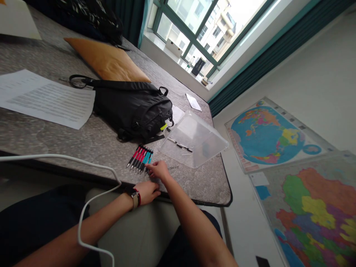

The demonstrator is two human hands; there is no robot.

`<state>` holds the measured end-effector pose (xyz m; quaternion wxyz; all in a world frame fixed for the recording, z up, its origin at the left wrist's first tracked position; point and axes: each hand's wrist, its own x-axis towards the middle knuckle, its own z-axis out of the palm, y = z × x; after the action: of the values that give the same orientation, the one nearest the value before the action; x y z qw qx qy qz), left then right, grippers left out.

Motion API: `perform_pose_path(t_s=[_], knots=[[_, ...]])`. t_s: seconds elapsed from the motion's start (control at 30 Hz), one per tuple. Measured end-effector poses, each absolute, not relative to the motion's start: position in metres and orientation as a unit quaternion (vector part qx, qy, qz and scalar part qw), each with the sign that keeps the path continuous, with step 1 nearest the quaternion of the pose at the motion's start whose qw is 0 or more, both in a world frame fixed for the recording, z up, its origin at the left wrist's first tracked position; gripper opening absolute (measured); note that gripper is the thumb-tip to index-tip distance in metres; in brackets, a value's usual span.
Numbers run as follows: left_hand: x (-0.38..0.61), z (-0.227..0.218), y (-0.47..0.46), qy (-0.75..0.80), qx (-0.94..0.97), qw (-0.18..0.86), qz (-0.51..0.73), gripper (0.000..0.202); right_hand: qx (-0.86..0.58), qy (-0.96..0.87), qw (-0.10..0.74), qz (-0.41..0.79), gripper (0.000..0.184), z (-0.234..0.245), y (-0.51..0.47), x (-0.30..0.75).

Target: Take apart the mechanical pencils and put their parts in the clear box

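Observation:
Several pens (140, 159), red ones and teal ones, lie side by side in a row on the grey mattress (105, 142) near its front edge. My right hand (158, 170) rests at the near end of the row, fingers pinched at the last teal pen. My left hand (147, 192), with a watch on the wrist, lies at the mattress edge just below, fingers curled loosely with nothing seen in them. A clear plastic box (194, 142) lies to the right with two pens (180, 145) inside.
A black backpack (133, 109) lies behind the pens, an orange pillow (107, 61) beyond it. Printed sheets (46, 98) lie at the left. A white cable (83, 193) crosses my lap. Maps (278, 137) lean on the wall at the right.

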<state>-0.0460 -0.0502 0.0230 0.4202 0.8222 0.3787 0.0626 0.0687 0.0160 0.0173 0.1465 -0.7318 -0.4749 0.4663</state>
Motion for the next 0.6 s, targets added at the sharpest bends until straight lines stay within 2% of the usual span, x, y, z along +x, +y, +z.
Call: perform_pose_path(t_s=[0.17,0.37,0.6], knots=[[-0.048,0.026,-0.050,0.378,0.813,0.435,0.084,0.029,-0.714,-0.529,0.167,0.427,0.035,0.015,0.000,0.087],[-0.048,0.028,-0.049,0.383,0.821,0.414,0.088,0.032,-0.739,-0.647,0.117,0.148,0.032,0.023,-0.036,0.155],[-0.046,0.024,-0.048,0.396,0.839,0.367,0.074,0.034,-0.727,-0.687,0.019,-0.020,0.026,0.017,-0.059,0.227]])
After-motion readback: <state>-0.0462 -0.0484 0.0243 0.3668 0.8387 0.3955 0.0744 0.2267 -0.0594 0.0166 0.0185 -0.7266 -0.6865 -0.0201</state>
